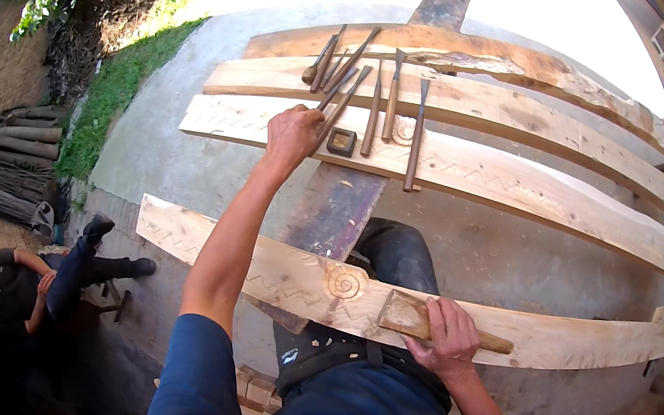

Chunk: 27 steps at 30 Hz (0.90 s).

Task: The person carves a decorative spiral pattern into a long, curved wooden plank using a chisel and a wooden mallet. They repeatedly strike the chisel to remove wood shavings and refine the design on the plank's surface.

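My left hand (293,135) reaches out over the planks, fingers closed around a carving chisel that leans among others; its lower part is hidden by my fingers. Right beside it lies another wooden-handled chisel (344,106). A wooden mallet (406,313) with a flat, block-like head rests along the nearest plank (552,343), and my right hand (448,338) wraps around it where head and handle meet. This plank bears a carved spiral (345,282) and a zigzag line. A small dark square box (342,142) sits just right of my left hand.
Several chisels (417,134) lie across three planks beyond, including a pale one (524,189) with zigzag marking. A dark crossboard (332,207) runs beneath the planks. At left, a seated person (38,275) is near stacked logs (16,139); grass (121,99) borders the concrete.
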Each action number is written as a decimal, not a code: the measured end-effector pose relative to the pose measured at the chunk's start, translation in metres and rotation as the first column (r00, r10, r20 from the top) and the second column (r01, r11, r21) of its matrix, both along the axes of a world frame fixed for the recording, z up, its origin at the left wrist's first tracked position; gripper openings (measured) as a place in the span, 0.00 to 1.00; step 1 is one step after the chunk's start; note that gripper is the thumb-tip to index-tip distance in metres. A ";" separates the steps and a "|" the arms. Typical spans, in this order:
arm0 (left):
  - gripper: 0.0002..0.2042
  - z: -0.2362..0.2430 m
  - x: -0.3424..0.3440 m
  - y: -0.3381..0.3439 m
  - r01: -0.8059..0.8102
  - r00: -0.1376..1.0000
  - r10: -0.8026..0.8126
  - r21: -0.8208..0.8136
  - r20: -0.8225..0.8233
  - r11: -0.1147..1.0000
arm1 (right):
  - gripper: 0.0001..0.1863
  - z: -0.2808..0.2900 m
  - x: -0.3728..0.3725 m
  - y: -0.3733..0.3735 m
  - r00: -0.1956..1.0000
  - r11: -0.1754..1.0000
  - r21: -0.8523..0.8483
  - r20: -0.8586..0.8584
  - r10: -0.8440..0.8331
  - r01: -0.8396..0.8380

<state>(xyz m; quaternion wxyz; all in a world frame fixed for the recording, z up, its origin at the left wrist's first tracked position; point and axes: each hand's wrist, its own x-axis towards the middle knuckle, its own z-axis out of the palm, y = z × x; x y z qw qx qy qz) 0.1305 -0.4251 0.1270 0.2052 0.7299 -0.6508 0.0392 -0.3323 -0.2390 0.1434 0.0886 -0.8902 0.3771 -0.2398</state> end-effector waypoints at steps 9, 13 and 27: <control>0.11 0.095 -0.013 0.050 0.025 0.171 0.008 0.013 -0.985 1.000 | 0.48 -0.002 -0.001 0.003 1.000 1.000 -0.009 0.016 -0.004 0.004; 0.12 0.123 -0.005 0.077 0.197 0.120 0.098 0.120 -0.988 0.973 | 0.48 -0.004 -0.002 0.003 1.000 1.000 -0.013 0.009 -0.005 0.005; 0.23 0.102 -0.002 0.107 0.138 -0.200 0.057 0.029 -0.978 0.990 | 0.47 -0.001 -0.001 0.004 1.000 0.999 -0.037 0.009 -0.013 0.013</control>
